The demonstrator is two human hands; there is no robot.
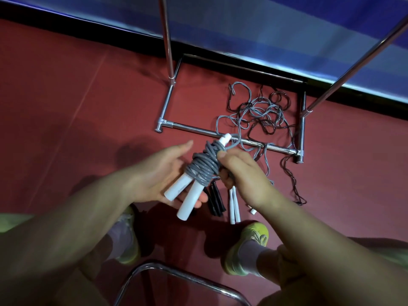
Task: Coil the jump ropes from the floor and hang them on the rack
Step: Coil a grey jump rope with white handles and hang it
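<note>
Head view: right hand (240, 173) pinches the grey jump rope (204, 166), wound around its white handles (184, 193), above the floor (66, 107); left hand (159, 175) lies open beneath. Best tuck the loose end snugly before lifting to the rack (220, 134).

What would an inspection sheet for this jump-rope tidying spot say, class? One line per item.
Surface: red floor, rope shadows on it.
Job's things: grey jump rope with white handles, coiled, in hand; rack base bar on floor.
Clutter: tangled grey and dark ropes; black handles and white handles on floor.
Hands: left hand open under handles; right hand grips the coil.
Cables: nothing seen.
Surroundings: blue wall panel; chrome chair frame below.
</note>
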